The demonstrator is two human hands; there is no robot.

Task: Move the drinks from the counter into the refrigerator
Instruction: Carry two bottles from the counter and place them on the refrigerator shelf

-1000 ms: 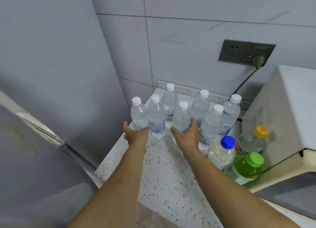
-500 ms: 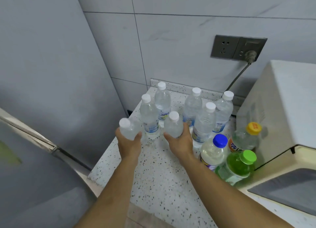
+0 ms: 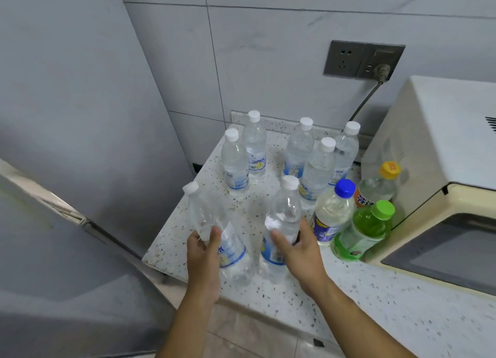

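A person holds two clear water bottles, one in each hand, lifted just above the near part of the desk. The left hand (image 3: 202, 253) grips the left bottle (image 3: 214, 234) around its middle, fingers curled round it, and the bottle tilts with its white cap leaning left. The right hand (image 3: 298, 250) grips the right bottle (image 3: 281, 223) near its blue label, thumb across the front, and this bottle stands nearly upright.

The step in hand looks like the carry: both bottles are picked up and not yet in the refrigerator. The next move probably calls for turning left toward the refrigerator (image 3: 67, 116), whose tall grey side stands just beside the desk, with what seems to be its open door (image 3: 40, 223) low on the left. Its shelves are out of sight.

Five more white-capped water bottles (image 3: 319, 169) stand upright farther back on the desk. To their right, close together, stand a blue-capped bottle (image 3: 332, 212) of pale drink, a green-capped bottle (image 3: 362, 231) of green drink, and a yellow-capped bottle (image 3: 378, 185) behind them.

The desk (image 3: 362, 304) is a pale speckled stone top. A cream microwave (image 3: 442, 183) sits at its right end, touching or almost touching the coloured bottles. The wall behind is large grey tile, with a dark socket plate (image 3: 362, 59) and a cord plugged in.
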